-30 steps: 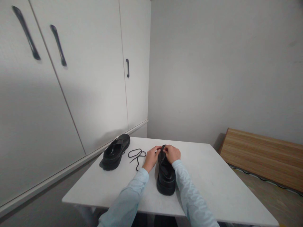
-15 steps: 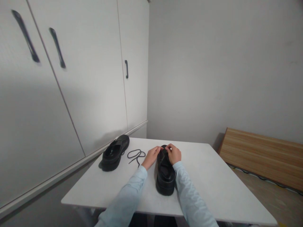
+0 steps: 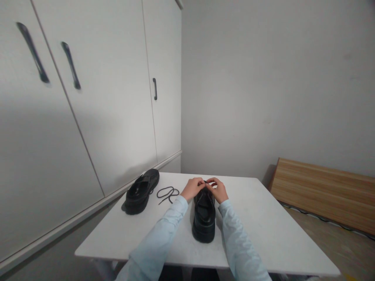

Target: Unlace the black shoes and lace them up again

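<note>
A black shoe (image 3: pixel 204 226) stands on the white table in front of me, its heel toward me and its toe pointing away. Over its front part, my left hand (image 3: pixel 193 188) pinches a thin dark shoelace (image 3: pixel 206 182) between closed fingertips. My right hand (image 3: pixel 217 190) meets it from the other side, fingers bent and closed at the same lace. The fingertips almost touch each other, and most of the lace is hidden behind them. Left of my hands lies a loose black shoelace (image 3: pixel 168 191) in curved loops, partly covered by my left sleeve.
A second black shoe (image 3: pixel 137 199) rests at the left side of the white table (image 3: pixel 260 234), near the white cabinet (image 3: pixel 117 117). A wood-grained board (image 3: pixel 322 191) leans low against the grey wall on the right.
Both hands have shifted slightly, rising a little above the shoe's front and coming closer together at the fingertips. More of the shoe's opening now shows. The view has tilted slightly.
</note>
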Available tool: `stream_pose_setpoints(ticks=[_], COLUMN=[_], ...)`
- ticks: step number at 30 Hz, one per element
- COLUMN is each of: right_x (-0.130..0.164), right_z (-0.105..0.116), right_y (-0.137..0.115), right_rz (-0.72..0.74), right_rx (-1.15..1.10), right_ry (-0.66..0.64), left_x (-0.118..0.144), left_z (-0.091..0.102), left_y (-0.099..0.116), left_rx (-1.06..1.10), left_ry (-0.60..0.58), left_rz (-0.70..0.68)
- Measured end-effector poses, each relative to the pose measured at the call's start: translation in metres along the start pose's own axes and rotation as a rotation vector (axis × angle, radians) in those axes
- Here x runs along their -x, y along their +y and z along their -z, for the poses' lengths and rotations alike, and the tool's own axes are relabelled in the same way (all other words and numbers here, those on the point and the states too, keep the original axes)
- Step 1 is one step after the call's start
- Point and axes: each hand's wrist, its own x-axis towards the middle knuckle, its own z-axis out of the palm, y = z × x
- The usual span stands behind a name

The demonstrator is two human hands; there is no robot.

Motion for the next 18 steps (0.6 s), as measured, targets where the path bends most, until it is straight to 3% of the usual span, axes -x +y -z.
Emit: stream_pose_setpoints(ticks=[6, 18], right_x=[-0.004, 0.001], right_z=[0.013, 0.035], right_y=[0.011, 0.014], right_rz=[-0.173, -0.415], right_rx=[-0.182, -0.422], right_ry=[-0.115, -0.237], left_x=[-0.002, -0.001], left_z=[-0.007, -0.01], left_y=[0.005, 0.024], left_rx=[-0.076, -0.447], left_ry=[0.006, -0.128], left_rz=[0.007, -0.072])
